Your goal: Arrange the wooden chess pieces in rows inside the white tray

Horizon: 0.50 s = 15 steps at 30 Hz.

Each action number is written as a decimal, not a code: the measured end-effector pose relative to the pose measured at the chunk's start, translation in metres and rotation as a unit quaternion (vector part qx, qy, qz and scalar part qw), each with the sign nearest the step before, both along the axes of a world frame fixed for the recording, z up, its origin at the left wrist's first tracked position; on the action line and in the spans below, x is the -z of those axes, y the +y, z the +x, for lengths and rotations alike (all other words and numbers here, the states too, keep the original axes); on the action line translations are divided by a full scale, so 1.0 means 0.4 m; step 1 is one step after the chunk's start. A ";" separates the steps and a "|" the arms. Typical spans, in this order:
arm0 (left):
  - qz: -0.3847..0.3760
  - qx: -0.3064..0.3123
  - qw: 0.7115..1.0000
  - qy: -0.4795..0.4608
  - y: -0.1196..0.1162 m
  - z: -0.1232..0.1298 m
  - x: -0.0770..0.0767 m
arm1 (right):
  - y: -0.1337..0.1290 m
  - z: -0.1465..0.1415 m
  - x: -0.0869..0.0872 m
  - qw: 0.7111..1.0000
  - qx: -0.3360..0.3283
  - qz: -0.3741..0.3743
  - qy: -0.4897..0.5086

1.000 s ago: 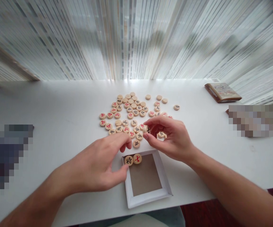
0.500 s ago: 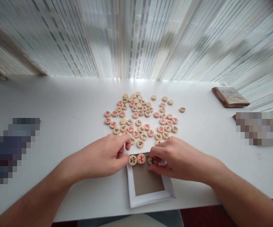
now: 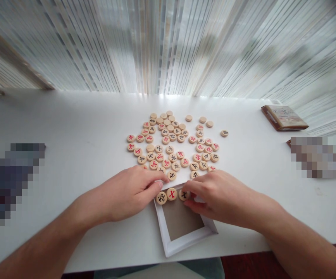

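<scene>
My right hand pinches a round wooden Chinese chess piece with a black character, over the back edge of a shallow white box with a grey-brown bottom. Left of it in the box, a piece with a red character and one with a black character sit side by side along the back wall. My left hand is at the box's back left corner, thumb and index finger slightly apart. Its index fingertip reaches the near edge of a black-character piece on the table; the other fingers are hidden.
Many more chess pieces lie spread on the white table beyond the box, some face down. A brown-edged small box lies at the back right. Blurred-out items lie at the left and right. A string curtain hangs behind.
My left index finger has stretched out to the right, toward a loose piece. My right hand has brought its piece left, closer to the red one. The box has turned slightly.
</scene>
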<state>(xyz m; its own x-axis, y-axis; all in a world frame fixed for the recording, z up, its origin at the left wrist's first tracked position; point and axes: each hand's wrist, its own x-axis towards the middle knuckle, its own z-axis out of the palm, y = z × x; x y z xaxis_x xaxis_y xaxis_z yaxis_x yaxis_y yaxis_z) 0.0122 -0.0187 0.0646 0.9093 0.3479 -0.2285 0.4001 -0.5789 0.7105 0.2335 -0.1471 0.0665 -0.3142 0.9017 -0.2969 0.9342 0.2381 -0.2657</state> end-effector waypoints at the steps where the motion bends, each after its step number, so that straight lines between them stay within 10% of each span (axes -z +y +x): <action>1: -0.003 0.001 1.000 -0.007 -0.001 -0.001 0.003 | -0.001 -0.001 0.002 1.000 0.001 0.002 -0.001; 15: 0.017 0.015 1.000 -0.007 -0.004 -0.001 0.010 | -0.003 -0.008 0.019 0.999 -0.020 0.028 0.014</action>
